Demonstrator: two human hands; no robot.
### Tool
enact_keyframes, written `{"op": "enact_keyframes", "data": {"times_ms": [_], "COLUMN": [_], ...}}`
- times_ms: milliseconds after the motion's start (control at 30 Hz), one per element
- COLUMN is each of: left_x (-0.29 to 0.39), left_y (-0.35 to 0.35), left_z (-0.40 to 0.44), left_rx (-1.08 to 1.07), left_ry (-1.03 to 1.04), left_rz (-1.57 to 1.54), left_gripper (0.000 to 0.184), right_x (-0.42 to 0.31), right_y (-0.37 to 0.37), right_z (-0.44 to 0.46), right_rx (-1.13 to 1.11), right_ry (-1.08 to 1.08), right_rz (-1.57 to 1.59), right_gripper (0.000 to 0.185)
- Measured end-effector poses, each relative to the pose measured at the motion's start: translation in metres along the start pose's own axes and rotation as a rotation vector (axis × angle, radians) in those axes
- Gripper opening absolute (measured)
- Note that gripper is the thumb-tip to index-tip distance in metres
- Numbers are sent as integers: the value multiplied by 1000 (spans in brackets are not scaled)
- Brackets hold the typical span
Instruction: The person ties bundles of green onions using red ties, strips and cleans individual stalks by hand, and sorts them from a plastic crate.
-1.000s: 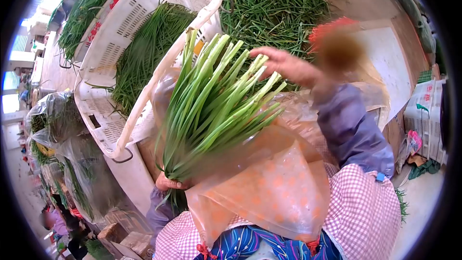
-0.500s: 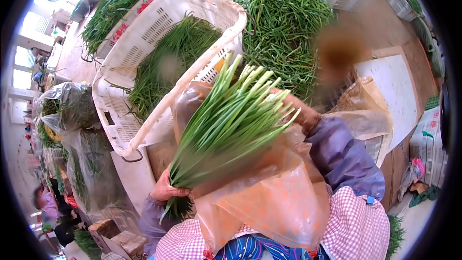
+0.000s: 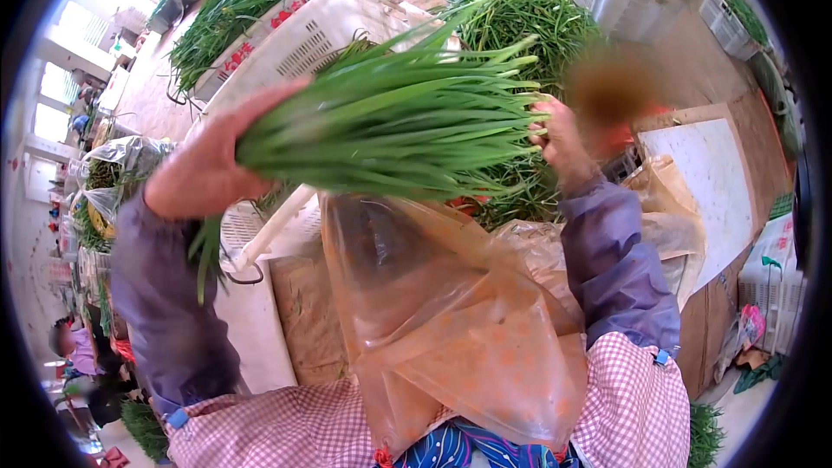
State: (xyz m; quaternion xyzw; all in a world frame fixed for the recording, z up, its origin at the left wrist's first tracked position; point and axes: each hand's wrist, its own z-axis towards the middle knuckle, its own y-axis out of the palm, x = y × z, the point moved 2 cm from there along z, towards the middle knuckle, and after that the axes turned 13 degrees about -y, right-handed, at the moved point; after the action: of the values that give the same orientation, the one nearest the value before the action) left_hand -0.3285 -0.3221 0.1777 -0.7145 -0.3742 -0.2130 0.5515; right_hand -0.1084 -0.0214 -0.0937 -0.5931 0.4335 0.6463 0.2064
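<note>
A bunch of garlic chives (image 3: 390, 126) is held up sideways before me, long green leaves to the left and pale stem ends to the right. My left hand (image 3: 212, 160) is wrapped round the leafy end, slightly blurred, with a few leaves hanging below it. At the stem ends, the curled fingers of my right hand (image 3: 563, 139) pinch some of the stalks. Behind the bunch stands a white plastic crate (image 3: 299, 39), mostly covered by it. A loose heap of chives (image 3: 529, 22) lies beyond. An orange-tinted plastic sheet (image 3: 468, 321) covers my lap.
Another crate full of chives (image 3: 251, 4) stands at the back left, and a white crate (image 3: 624, 13) at the back right. A white board (image 3: 693, 182) lies to the right. Bagged greens (image 3: 121, 165) are on the left. A person (image 3: 82, 351) is far left.
The bunch has risen from above my lap and turned from slanting to nearly level. My left hand moved up and left; my right hand came into view at the stem ends.
</note>
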Motion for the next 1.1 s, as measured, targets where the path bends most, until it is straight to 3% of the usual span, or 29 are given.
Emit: {"op": "enact_keyframes", "data": {"times_ms": [67,200,267,300,333,367,433,467,533,567,633,667,700,767,833,867,933,1000,1100], "left_x": [23,46,39,6,-9,-34,-64,-67,-63,-64,-69,-72,-75,-80,-88,-91,-95,-94,-89], "left_y": [-7,20,45,62,81,101,140,156,175,183,195,200,205,213,221,224,228,230,233], "left_z": [24,32,21,10,-2,-18,-45,-60,-67,-69,-76,-79,-82,-84,-86,-87,-87,-87,-87], "left_rx": [126,288,429,630,662,646,702,635,709,739,765,761,756,743,728,725,800,814,837], "left_ry": [200,70,-398,-19,-85,-170,-125,-282,-216,-235,-246,-274,-302,-312,-342,-346,-305,-323,-321], "left_rz": [280,332,658,757,709,716,687,690,703,695,681,657,632,630,607,595,602,582,567], "left_gripper": [68,81,79,80,79,77,67,63,57,57,58,59,60,60,61,61,61,59,56], "right_x": [16,53,68,72,71,68,61,66,76,83,66,40,3,10,-17,-38,-40,-83,-131], "right_y": [-26,-1,21,36,54,70,92,92,89,91,111,112,120,108,113,115,77,57,26], "right_z": [10,-45,-71,-80,-86,-87,-90,-93,-87,-75,-64,-69,-74,-46,-42,-42,7,14,3], "right_rx": [-135,-430,-594,-491,-367,-373,-284,-279,-183,-466,-485,-220,-206,-269,-208,-124,-634,-511,-441], "right_ry": [39,90,129,325,509,513,427,442,280,273,246,279,263,308,166,198,78,-13,-311], "right_rz": [-137,-309,-385,31,445,451,891,889,790,1106,1329,1163,1028,1085,630,428,504,769,795], "right_gripper": [16,36,47,53,59,59,65,65,68,68,69,68,59,42,24,13,8,15,19]}}
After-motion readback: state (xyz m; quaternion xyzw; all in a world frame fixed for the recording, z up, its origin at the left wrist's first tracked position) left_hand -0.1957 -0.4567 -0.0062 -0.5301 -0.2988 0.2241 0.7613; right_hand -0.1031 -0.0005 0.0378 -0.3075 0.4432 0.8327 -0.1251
